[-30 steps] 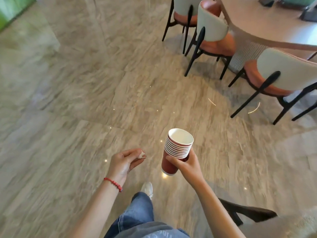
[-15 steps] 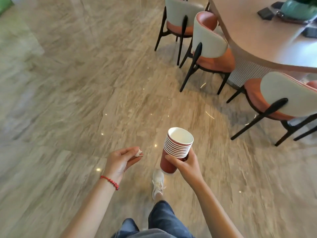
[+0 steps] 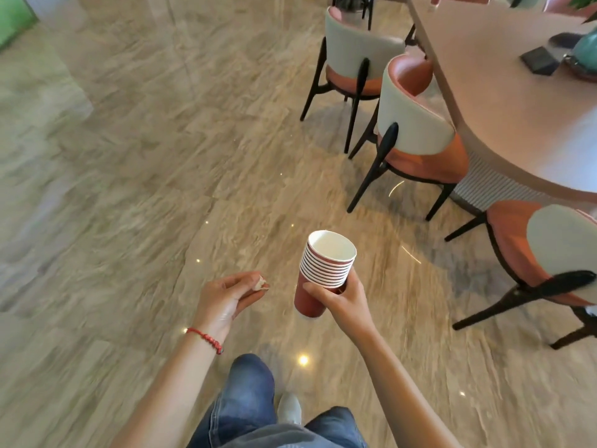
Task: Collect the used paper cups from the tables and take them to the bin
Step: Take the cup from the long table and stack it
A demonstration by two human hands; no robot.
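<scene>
1. Head view: the right hand (image 3: 344, 300) is wrapped around a stack of red paper cups (image 3: 324, 271), held upright above the floor (image 3: 129, 189) in front of the person, well apart from the surface (image 3: 504, 101) on the right. The grip sits on the lower half of the stack, thumb across the front, just under the band of white rims.

2. The left hand (image 3: 226, 299) pinches a small white scrap (image 3: 259, 282) between thumb and fingers — perhaps crumpled paper, too small to tell.

3. My judgement on handling: nested empty paper cups are very light, but the walls are thin and soft, so a hard squeeze would dent the outer cup. The many layers make the stack stiffer in the middle.

4. The upper cups only sit inside each other — if the stack tilts strongly, they could slide out. It seems best to hold low on the outer cup and keep it upright.

5. No bin is visible here; chairs (image 3: 416, 124) stand beside the surface.
</scene>
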